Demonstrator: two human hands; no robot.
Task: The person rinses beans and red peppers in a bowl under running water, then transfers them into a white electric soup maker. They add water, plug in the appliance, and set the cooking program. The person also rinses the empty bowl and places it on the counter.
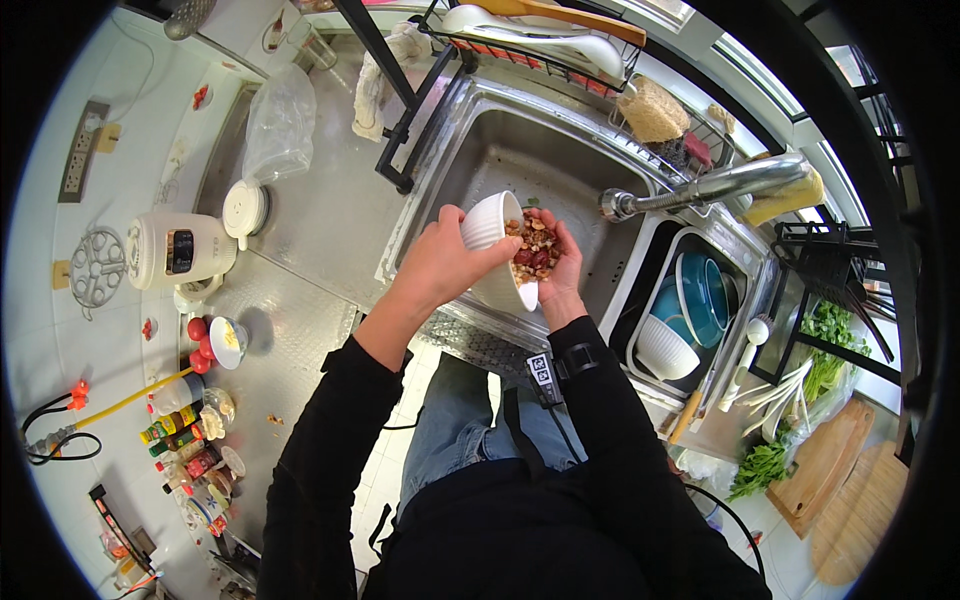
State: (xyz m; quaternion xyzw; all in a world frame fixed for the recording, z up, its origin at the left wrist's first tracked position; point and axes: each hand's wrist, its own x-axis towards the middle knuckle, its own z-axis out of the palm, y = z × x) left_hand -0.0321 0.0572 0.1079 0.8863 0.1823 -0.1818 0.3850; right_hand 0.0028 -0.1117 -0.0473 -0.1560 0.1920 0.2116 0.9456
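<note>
Over the near edge of the steel sink (517,150), my left hand (442,259) grips a white ribbed bowl (491,217), its thumb over the rim. The bowl is tilted on its side, its mouth towards my right hand (564,262). A mix of nuts, grains and red dates (536,244) lies at the bowl's mouth and against the fingers of my right hand, which is cupped around it. How much of the mix rests in the palm and how much in the bowl I cannot tell. The chrome faucet (697,187) reaches over the sink from the right.
Teal bowls (694,292) and a white ribbed bowl (664,349) lie in the small right basin. A black rack leg (397,142) stands at the sink's left corner. On the left counter are a white appliance (184,250), its lid (244,210), tomatoes (199,345) and several condiment bottles (171,424).
</note>
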